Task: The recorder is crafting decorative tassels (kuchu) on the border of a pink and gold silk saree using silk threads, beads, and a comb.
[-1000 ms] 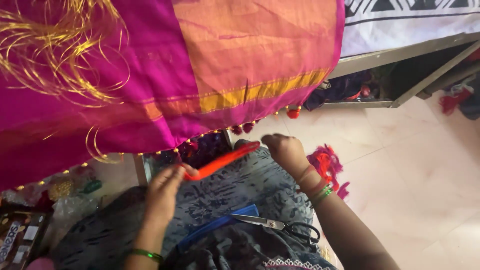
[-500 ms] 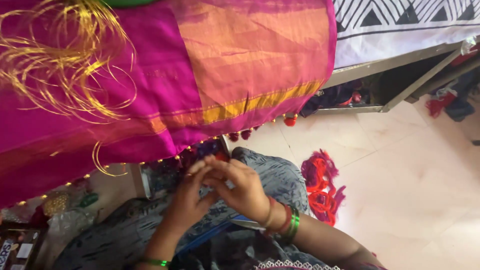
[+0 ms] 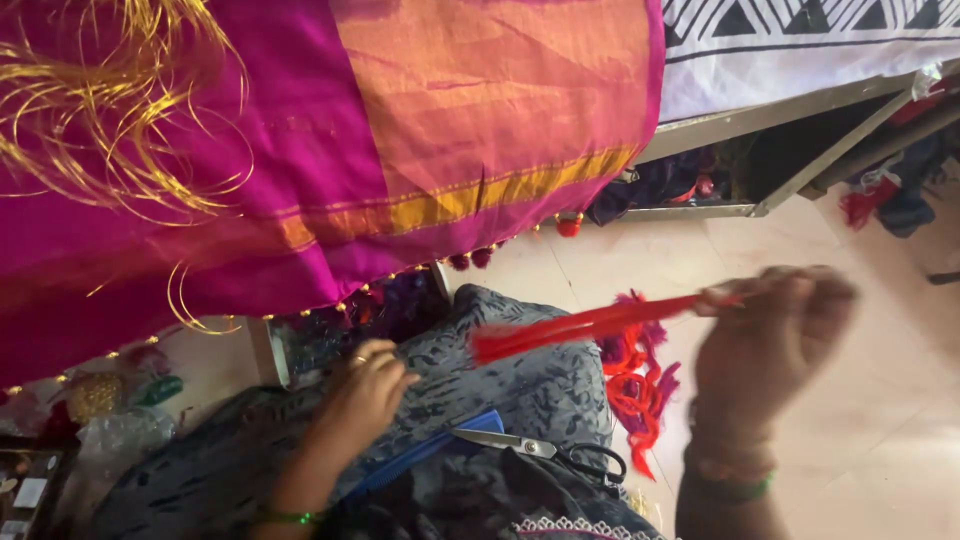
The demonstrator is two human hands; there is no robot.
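Steel scissors (image 3: 545,452) lay on lap beside blue strip (image 3: 430,452). Left hand (image 3: 362,395) rested curled on patterned knee, apparently empty. Right hand (image 3: 770,335), blurred, well apart, pinched red thread bundle (image 3: 580,327). Thread heap (image 3: 635,375) lay on floor; magenta sari (image 3: 300,170) hung beyond.

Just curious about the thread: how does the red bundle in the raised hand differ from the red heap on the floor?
The red bundle is drawn out straight and held in the air by the right hand; the red heap lies loose and tangled on the floor tiles. The bundle looks plain red, while the heap has purple strands mixed in. Both are thread-like and bright red.
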